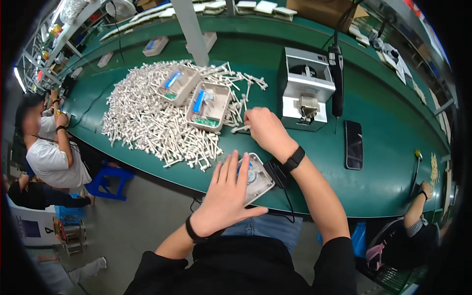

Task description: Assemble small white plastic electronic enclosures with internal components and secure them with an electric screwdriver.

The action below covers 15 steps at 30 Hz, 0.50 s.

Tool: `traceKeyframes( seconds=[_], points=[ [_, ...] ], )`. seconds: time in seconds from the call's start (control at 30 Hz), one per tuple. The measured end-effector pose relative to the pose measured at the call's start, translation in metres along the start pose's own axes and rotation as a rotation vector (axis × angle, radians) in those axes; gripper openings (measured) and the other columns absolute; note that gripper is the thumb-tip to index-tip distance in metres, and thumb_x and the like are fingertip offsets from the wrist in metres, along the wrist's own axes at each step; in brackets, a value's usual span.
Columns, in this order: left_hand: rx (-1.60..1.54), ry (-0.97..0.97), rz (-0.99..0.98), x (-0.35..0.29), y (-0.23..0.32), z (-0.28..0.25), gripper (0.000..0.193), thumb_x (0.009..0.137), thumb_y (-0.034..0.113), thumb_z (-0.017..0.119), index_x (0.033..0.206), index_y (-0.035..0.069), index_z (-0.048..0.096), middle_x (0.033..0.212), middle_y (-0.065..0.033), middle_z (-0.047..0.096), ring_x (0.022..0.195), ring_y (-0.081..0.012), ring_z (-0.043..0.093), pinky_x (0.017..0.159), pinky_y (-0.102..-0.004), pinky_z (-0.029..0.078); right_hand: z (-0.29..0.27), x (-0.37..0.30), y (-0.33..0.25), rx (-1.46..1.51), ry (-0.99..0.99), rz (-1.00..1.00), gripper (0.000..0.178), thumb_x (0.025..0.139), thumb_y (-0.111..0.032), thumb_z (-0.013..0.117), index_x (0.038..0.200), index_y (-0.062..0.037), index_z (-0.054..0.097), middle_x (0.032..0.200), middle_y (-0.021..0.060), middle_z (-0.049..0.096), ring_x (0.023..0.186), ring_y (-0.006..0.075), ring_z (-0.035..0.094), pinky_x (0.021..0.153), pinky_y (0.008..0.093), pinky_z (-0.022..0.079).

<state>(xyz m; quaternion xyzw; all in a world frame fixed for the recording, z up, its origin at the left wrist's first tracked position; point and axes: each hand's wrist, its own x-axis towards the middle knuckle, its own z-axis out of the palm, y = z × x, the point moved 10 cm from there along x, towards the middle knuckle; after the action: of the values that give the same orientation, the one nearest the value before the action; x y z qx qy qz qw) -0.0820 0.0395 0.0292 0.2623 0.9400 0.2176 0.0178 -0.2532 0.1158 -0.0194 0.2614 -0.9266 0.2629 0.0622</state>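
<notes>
My left hand [226, 194] lies flat with fingers spread on a white plastic housing [260, 179] at the near edge of the green table [388, 162]. My right hand [264, 129] reaches forward to the edge of a big heap of small white plastic parts [147, 120] and pinches one small white part [240, 129] between its fingertips. Both wrists wear black bands. Two beige trays [209, 105] with blue and green pieces sit on top of the heap.
A grey desktop machine [302, 88] with a black electric screwdriver [337, 78] hanging beside it stands behind my right hand. A black phone [353, 144] lies to the right. Other people sit at the left [49, 152] and right [415, 221] of the table.
</notes>
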Motion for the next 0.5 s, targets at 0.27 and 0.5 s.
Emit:
traceKeyframes(
  seconds=[0.27,0.5],
  points=[
    [0.024,-0.018,-0.098,-0.008,-0.022,0.022,0.119,0.076,0.037,0.093,0.164,-0.008,0.026,0.156,-0.0271,0.044,0.147,-0.0433,0.042,0.123,-0.0543,0.035,-0.007,-0.022,-0.017,0.024,0.046,-0.032,0.010,0.092,-0.002,0.067,0.100,0.0039,0.068,0.091,0.0231,0.069,0.093,0.0433,0.070,0.081,0.0516,0.057],
    [-1.832,0.089,-0.246,-0.007,-0.053,0.021,0.109,0.085,0.056,0.075,0.167,0.002,0.027,0.158,-0.0263,0.046,0.139,-0.0431,0.054,0.111,-0.0578,0.052,-0.050,-0.053,-0.009,0.221,0.119,0.071,0.016,0.091,-0.003,0.073,0.104,0.0047,0.068,0.092,0.0210,0.074,0.087,0.0384,0.073,0.077,0.0445,0.058]
  ],
)
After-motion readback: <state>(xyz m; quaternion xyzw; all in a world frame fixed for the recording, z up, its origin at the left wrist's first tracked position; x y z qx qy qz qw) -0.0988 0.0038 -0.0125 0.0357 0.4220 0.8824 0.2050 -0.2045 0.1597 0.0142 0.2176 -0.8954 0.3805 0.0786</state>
